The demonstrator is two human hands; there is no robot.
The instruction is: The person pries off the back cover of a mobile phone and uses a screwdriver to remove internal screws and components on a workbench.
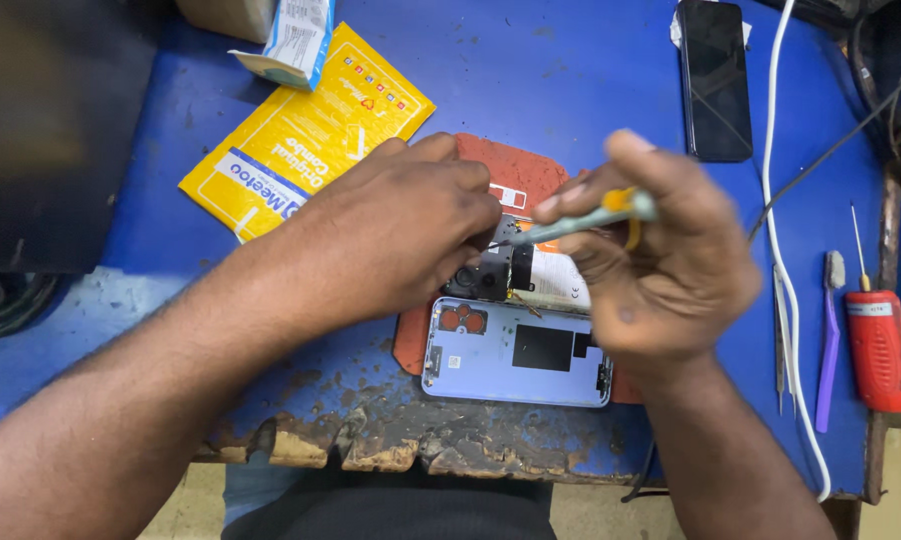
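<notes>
Worktop (570,70) bright blue, front edge worn to brown/grey. Mat (515,165) rust red. Back cover (515,352) pale lilac w/ black square patch, red lens rings. Screwdriver (580,220) pale green w/ yellow ring. Pouch (290,140) yellow, white+blue label. Spare phone (715,80) black. Cable (785,250) white. Brush (828,340) purple. Red-handled tool (878,350).

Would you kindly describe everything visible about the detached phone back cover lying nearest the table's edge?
The phone back cover is a pale lilac-blue rounded rectangle, lying flat, inner side up, lengthwise along the worn front edge of the blue table. A black square patch sits mid-panel, with reddish round camera openings near its left end. It rests on a red mat, just below the opened phone. The right hand overlaps its right end; contact is unclear.
</notes>
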